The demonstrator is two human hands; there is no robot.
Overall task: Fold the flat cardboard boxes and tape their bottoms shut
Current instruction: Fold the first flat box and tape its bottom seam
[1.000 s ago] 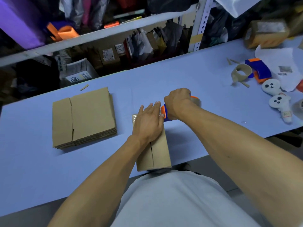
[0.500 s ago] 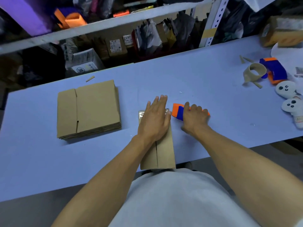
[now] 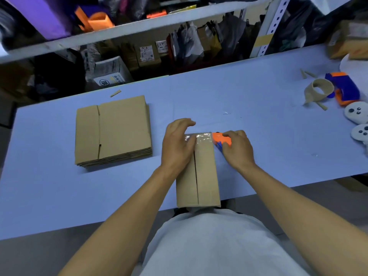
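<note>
Head cam: the folded box (image 3: 201,174) is plain brown cardboard with a seam running down its top and shiny clear tape across the far end. Its long axis runs near-to-far, sitting mid-table (image 3: 258,108) at the near edge. Left hand (image 3: 177,144) rests on its far left part, fingers loosely curled. Right hand (image 3: 237,148) grips the orange tape dispenser (image 3: 221,139) just right of it. Flat box stack (image 3: 113,130) lies to the left.

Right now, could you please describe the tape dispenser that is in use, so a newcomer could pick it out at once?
Start at the blue table and find the folded box at its near edge, in front of the person. The tape dispenser sits at the box's far right corner, gripped by the right hand. Unlike the second dispenser lying untouched at far right beside an empty tape core, it is in hand.
</note>
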